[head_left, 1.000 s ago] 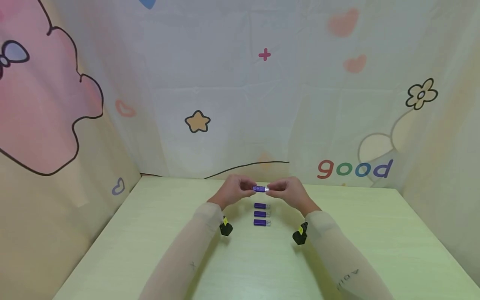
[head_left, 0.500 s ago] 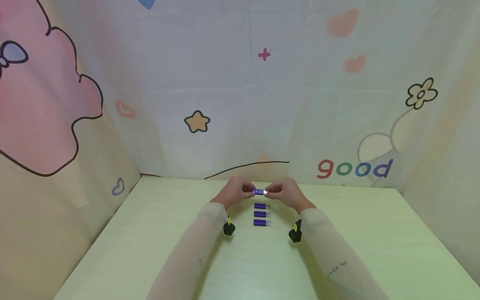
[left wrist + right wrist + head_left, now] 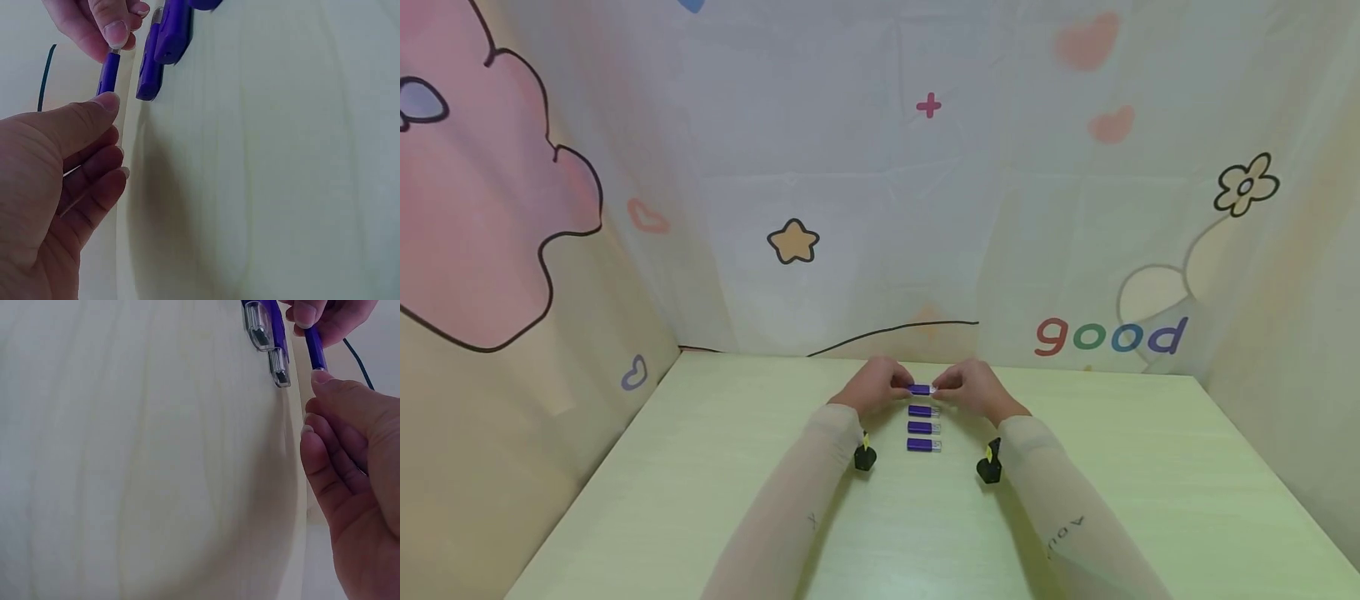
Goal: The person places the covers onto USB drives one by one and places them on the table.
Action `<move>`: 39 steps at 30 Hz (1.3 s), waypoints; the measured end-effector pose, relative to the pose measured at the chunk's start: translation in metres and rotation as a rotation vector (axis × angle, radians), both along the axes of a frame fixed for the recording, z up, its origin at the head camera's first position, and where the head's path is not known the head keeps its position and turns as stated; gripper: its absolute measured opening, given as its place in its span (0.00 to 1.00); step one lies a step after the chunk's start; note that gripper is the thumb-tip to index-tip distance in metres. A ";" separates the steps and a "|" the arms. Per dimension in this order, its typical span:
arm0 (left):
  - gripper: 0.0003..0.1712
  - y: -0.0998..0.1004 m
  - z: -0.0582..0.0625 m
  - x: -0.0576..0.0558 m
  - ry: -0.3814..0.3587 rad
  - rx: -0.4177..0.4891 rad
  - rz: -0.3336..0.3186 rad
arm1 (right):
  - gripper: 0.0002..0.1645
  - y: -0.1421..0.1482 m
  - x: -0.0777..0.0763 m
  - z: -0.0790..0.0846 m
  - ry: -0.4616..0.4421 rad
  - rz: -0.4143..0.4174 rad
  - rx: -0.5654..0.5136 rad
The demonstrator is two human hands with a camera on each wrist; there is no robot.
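Both hands hold one purple USB flash drive (image 3: 920, 390) between them near the back of the table. My left hand (image 3: 874, 387) pinches its purple end between thumb and fingers, and my right hand (image 3: 974, 390) pinches the clear-capped end. In the left wrist view the same flash drive (image 3: 109, 72) spans the gap between the two sets of fingertips. Just in front of it lie three more purple flash drives in a column: a far one (image 3: 919, 412), a middle one (image 3: 920, 428) and a near one (image 3: 919, 446). Their clear caps all point right.
A pale wood-grain table (image 3: 1120, 467) carries the drives. Behind it hangs a printed curtain (image 3: 865, 183), which also closes off both sides. Each wrist wears a small black camera, one left (image 3: 865, 457) and one right (image 3: 990, 467).
Both hands have come toward the near side with the pinched flash drive, closer to the column and lower. The three lying flash drives have stayed in place.
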State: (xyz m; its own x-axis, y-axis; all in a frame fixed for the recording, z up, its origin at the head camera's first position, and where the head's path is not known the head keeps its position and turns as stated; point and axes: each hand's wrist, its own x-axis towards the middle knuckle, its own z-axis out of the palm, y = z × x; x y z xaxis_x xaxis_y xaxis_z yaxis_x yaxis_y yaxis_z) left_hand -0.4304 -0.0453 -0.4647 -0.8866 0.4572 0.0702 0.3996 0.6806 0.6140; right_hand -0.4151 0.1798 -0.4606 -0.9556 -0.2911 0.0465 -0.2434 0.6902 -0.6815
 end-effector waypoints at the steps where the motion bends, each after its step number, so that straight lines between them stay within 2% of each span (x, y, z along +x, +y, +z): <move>1: 0.10 0.000 -0.001 0.000 0.001 -0.009 0.000 | 0.09 0.000 0.000 0.000 -0.015 -0.006 0.001; 6: 0.09 0.002 -0.004 0.000 0.025 -0.041 -0.016 | 0.08 0.002 -0.001 -0.002 -0.060 -0.014 0.010; 15: 0.08 0.006 -0.004 -0.002 0.050 -0.088 -0.016 | 0.07 0.001 -0.001 0.001 -0.066 -0.006 0.035; 29: 0.08 0.009 -0.006 -0.002 0.005 -0.116 0.007 | 0.08 -0.002 0.000 0.000 -0.086 -0.022 0.086; 39: 0.10 0.009 -0.007 -0.001 0.009 -0.130 0.003 | 0.07 -0.003 0.000 0.000 -0.107 -0.036 0.092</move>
